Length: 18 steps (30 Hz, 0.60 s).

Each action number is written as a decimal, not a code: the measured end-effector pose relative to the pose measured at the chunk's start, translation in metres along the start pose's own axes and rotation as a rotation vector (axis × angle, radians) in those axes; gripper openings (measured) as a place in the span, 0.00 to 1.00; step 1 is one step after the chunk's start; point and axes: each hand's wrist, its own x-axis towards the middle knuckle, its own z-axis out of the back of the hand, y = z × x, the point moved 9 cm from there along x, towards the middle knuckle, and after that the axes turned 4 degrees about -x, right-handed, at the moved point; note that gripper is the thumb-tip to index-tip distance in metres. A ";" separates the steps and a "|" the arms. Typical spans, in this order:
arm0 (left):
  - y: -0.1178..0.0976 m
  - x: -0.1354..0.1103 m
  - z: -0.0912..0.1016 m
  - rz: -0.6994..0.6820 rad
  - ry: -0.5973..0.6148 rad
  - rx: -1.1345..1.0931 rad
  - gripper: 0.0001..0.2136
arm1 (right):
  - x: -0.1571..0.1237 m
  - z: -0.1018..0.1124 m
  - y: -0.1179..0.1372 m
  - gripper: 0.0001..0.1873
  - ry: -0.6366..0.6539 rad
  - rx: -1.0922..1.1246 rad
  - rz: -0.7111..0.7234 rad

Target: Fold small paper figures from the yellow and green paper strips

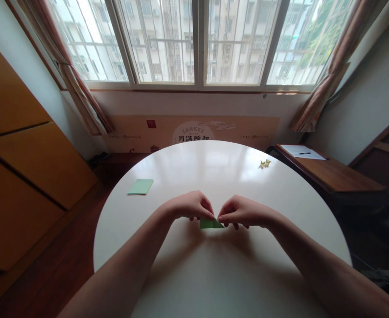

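Observation:
A small green piece of folded paper is held between my two hands, just above or on the white round table. My left hand pinches its upper edge with thumb and fingers. From the other side, my right hand grips the slanted right part, where the paper narrows to a point. The fingertips of both hands nearly meet over the paper and cover part of its top edge.
On the table's left lies a stack of light green paper squares. Small yellowish folded pieces sit at the far right. Beyond the table, a wooden side desk carries a white sheet with a dark pen-like object.

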 end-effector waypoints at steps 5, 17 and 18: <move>0.008 0.008 -0.007 0.018 0.041 0.000 0.12 | 0.003 -0.005 -0.003 0.10 0.012 -0.043 -0.018; -0.005 0.008 -0.010 -0.032 -0.031 0.177 0.10 | 0.006 -0.007 -0.007 0.09 -0.036 -0.095 -0.017; -0.007 0.008 -0.009 -0.035 -0.044 0.190 0.10 | 0.006 -0.007 -0.006 0.09 -0.038 -0.097 -0.018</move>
